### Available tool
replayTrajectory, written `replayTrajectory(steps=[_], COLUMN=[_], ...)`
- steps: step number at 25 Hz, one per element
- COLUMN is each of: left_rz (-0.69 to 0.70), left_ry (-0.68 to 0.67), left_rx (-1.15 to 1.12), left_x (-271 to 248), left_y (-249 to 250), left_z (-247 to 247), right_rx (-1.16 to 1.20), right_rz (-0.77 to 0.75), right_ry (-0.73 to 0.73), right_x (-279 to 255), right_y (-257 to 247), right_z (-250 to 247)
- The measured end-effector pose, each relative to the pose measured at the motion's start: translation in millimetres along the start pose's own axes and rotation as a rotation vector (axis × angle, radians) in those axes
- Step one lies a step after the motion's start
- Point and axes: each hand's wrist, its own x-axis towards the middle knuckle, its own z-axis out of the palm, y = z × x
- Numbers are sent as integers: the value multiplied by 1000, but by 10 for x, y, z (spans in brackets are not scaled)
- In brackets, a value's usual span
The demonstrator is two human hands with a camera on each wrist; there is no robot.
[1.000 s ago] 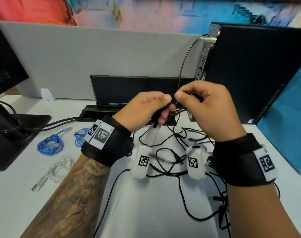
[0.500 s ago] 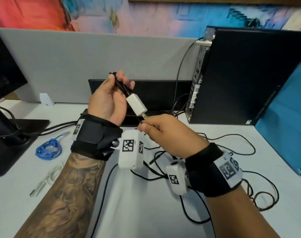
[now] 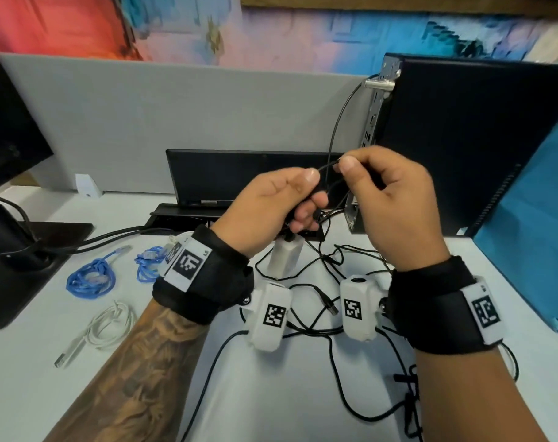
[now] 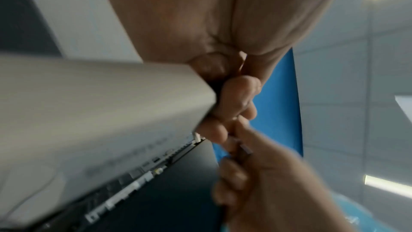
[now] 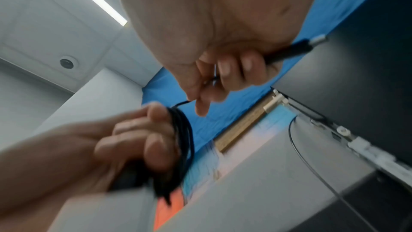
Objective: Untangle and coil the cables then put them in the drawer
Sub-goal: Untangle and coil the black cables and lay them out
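Left hand (image 3: 271, 208) and right hand (image 3: 389, 199) gripping black cable (image 3: 327, 169) loops.

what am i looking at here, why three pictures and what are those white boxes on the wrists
There is no machine here: a person works with bare hands at a desk. One picture comes from a camera on the head, looking down. The other two come from the white boxes, which are cameras strapped to each wrist, looking up along the fingers.

The left hand grips loops of black cable with a white charger hanging below. The right hand pinches a strand of the same cable. More black cable lies tangled on the desk. To the left lie two blue cables and a white cable. No drawer is in view.
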Motion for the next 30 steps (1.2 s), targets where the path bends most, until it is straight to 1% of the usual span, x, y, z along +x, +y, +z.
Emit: replayTrajectory(steps=[2,4,6,8,10,12,15,17,19,22,25,26,27,30], left_rz=[14,0,-20,-48,-71,-78,-55,-40,-65,-196,-397,-453,-495,-561], left_ry=[48,97,105,58,1,-5,77,113,175,258,264,254,240,205], left_rx=[-193,-387,-531,-624,-696,-691,-456,-372,-366,-523,-668,-701,-722,-720], left_x=[8,13,4,-8,-1,20,18,-26,-75,-170,-287,-328,-368,-415], left_y=[82,123,144,137,94,35,-14,14,30,-78,-349,-455,-556,-719], left_z=[19,-22,-85,-108,-94,-89,-106,-73,-34,-43,-57,-52,-44,-51], right_rx=[67,212,385,393,335,243,131,110,171,269,147,153,206,489], right_rz=[41,40,45,50,75,89,94,93,105,232,422,496,568,740], right_ry=[-66,-208,-347,-390,-370,-352,-339,-304,-335,-483,-547,-528,-487,-337], right_x=[-9,-32,-55,-61,-57,-57,-58,-83,-128,-274,-477,-543,-609,-732], right_y=[31,7,-44,-52,-32,-13,-11,-52,-85,-2,258,341,405,530], right_z=[98,165,178,160,132,104,90,85,72,59,100,136,184,340])
